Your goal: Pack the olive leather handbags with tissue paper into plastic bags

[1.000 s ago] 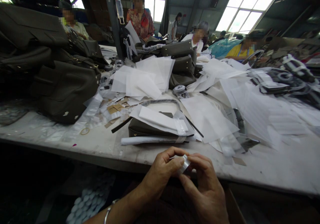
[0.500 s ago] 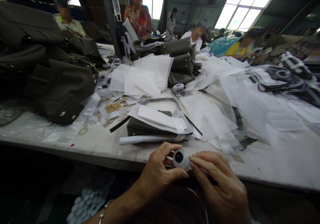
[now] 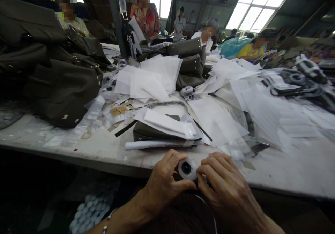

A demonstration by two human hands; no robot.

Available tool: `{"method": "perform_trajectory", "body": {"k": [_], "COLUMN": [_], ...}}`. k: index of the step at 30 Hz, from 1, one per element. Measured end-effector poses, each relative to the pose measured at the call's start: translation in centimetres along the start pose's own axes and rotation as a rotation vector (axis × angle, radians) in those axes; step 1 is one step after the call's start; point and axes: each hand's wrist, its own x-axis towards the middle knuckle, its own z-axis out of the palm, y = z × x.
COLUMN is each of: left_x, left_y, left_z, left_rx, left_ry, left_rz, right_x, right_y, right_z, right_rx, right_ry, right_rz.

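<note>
My left hand [image 3: 167, 173] curls its thumb and fingers around a small, whitish roll of clear tape [image 3: 193, 171] with a dark hole in its middle. At the roll's right edge, my right hand [image 3: 222, 176] is closed, fingertips pinched against it; whether a loose tape end is between them is too small to see. Both hands are just over the table's front edge. Beyond them lies a dark olive handbag [image 3: 149, 133], flat, with white padding sheets [image 3: 167, 120] taped on top. A rolled white sheet [image 3: 149, 145] lies along its near side.
Dark bags [image 3: 65, 91] are heaped at the left of the table [image 3: 104, 153]. White paper sheets [image 3: 154, 77] spread across the middle and right. Wrapped straps [image 3: 285, 80] lie far right. Several co-workers stand or sit behind. White round pieces [image 3: 89, 211] sit below the table, lower left.
The tape roll has turned slightly so its face shows more toward me and has shifted a little left. My right hand's fingers have drawn closer together at its edge.
</note>
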Motion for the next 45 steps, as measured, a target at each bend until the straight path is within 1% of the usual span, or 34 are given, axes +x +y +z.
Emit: {"method": "perform_trajectory", "body": {"k": [3,7,11,13,15,17,19,21,22,24,26,28,31,33,39,43,45], "left_x": [0.1,0.3,0.5,0.5,0.5,0.3,0.3,0.3,0.3,0.5,0.6,0.7,0.8,0.6,0.1,-0.2,-0.4], "left_y": [-0.1,0.3,0.7,0.6,0.3,0.0,-0.1,0.1,0.3,0.8,1.1,1.4,1.6,1.7,2.0,2.2,2.2], "left_z": [0.0,-0.1,-0.3,-0.3,-0.3,-0.2,-0.1,-0.1,-0.1,-0.2,-0.3,-0.4,-0.4,-0.3,0.4,0.8,1.0], "left_rx": [-0.025,-0.165,-0.335,-0.472,-0.663,-0.850,-0.967,-1.016,-1.021,-1.004,-0.977,-0.961,-0.929,-0.892,-0.833,-0.758,-0.729], "left_ry": [0.012,-0.014,-0.033,-0.053,-0.096,-0.145,-0.178,-0.171,-0.164,-0.151,-0.147,-0.154,-0.151,-0.116,-0.049,-0.013,-0.002], "left_rz": [-0.011,-0.142,-0.287,-0.386,-0.490,-0.554,-0.577,-0.589,-0.591,-0.579,-0.546,-0.517,-0.485,-0.471,-0.519,-0.527,-0.529], "right_x": [-0.2,-0.5,-0.3,-0.2,-0.3,-0.8,-1.4,-1.9,-2.0,-2.2,-2.2,-2.2,-2.4,-2.4,-2.6,-2.8,-2.9], "right_y": [-0.1,0.1,0.4,0.6,0.8,1.0,1.0,0.7,0.3,-0.4,-1.1,-1.5,-1.7,-1.9,-3.6,-4.2,-4.3], "right_z": [0.8,1.3,0.6,0.0,-0.5,-0.6,-0.2,0.6,1.1,2.0,2.7,3.1,3.4,3.7,4.9,6.3,6.8], "right_rx": [0.038,0.083,0.112,0.139,0.209,0.340,0.528,0.737,0.836,0.987,1.060,1.080,1.114,1.152,1.327,1.317,1.291], "right_ry": [0.042,0.100,0.153,0.178,0.188,0.177,0.164,0.141,0.124,0.093,0.092,0.117,0.175,0.225,0.371,0.521,0.562], "right_rz": [0.047,0.084,0.119,0.170,0.281,0.469,0.677,0.832,0.875,0.899,0.880,0.865,0.895,0.947,1.137,1.211,1.222]}}
